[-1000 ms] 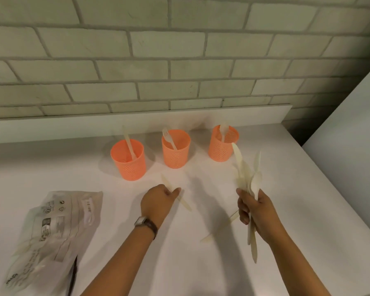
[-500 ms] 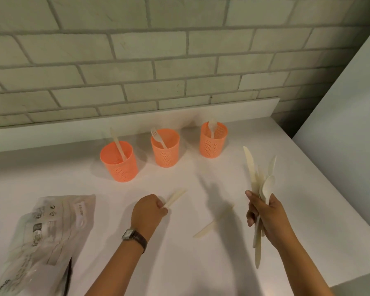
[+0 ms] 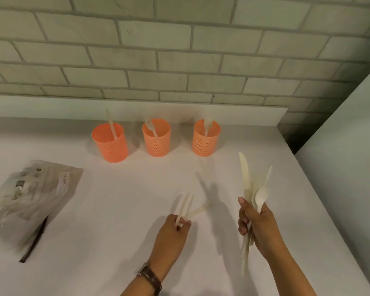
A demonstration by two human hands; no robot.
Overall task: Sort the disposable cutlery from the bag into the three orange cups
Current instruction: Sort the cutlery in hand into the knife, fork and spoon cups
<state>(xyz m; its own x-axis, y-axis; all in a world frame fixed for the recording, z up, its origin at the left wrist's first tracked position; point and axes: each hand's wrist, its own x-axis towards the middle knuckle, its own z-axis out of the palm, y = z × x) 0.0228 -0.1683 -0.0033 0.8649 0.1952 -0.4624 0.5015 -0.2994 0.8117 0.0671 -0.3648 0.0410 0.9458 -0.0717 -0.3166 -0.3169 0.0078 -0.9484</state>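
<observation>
Three orange cups stand in a row at the back of the white counter. The left cup point(image 3: 110, 146) holds a knife, the middle cup point(image 3: 156, 139) a fork, the right cup point(image 3: 206, 139) a spoon. My left hand point(image 3: 173, 233) pinches the ends of pale cutlery pieces point(image 3: 185, 207), blurred, low over the counter; one more pale piece point(image 3: 198, 211) slants out to the right beside them. My right hand point(image 3: 259, 225) grips a bundle of cutlery point(image 3: 252, 184), with a knife and a spoon sticking up. The bag point(image 3: 30, 193) lies flat at the left.
The white counter point(image 3: 120, 210) ends at a raised ledge point(image 3: 51, 105) under a brick wall. A white panel point(image 3: 350, 167) bounds the counter on the right. A dark strip point(image 3: 33, 242) lies under the bag's near corner.
My left hand moved right with the piece it picked up and now pinches pieces where the second loose one lay. My right hand with its bundle stayed in place. The view shifted.
</observation>
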